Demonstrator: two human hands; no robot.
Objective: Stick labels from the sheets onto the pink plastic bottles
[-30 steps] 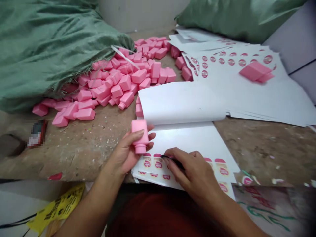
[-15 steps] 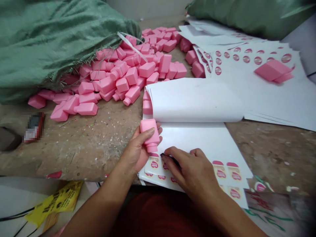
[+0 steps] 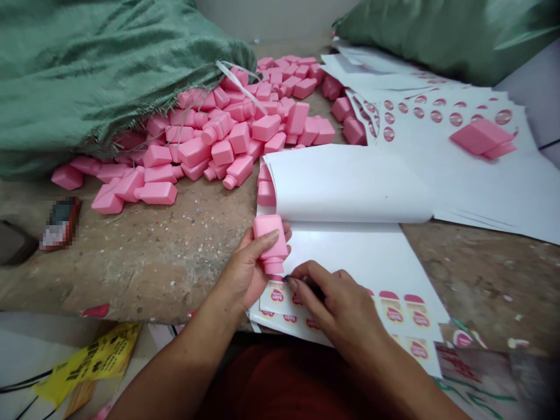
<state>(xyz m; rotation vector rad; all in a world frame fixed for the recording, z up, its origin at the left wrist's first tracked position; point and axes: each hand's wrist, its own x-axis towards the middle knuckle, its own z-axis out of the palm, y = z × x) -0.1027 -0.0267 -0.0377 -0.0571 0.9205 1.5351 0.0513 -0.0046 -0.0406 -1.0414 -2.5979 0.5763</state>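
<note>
A pink plastic bottle (image 3: 270,238) is in my left hand (image 3: 247,265), its neck pointing down toward me and my thumb across its side. Just right of the neck, my right hand (image 3: 335,300) pinches a thin dark tool (image 3: 318,290), mostly covered by the fingers. Its tip is at the top row of labels on a white sticker sheet (image 3: 345,251). The labels (image 3: 275,294) carry a pink cap shape and the word BABY. My right hand hides the middle of the row. Behind it, upper sheets are folded back into a white roll (image 3: 350,186).
Many pink bottles (image 3: 196,149) spill from a green sack (image 3: 109,87) at the left. More label sheets (image 3: 472,181) spread over the right side, with a folded pink item (image 3: 483,139) on top. A blurred red-edged object (image 3: 60,223) lies far left. The worktable's (image 3: 144,262) front edge runs near me.
The view has swung slightly left, so things sit farther right. My right hand and tool have moved left along the label row, closer to the bottle's neck. My left hand keeps the bottle.
</note>
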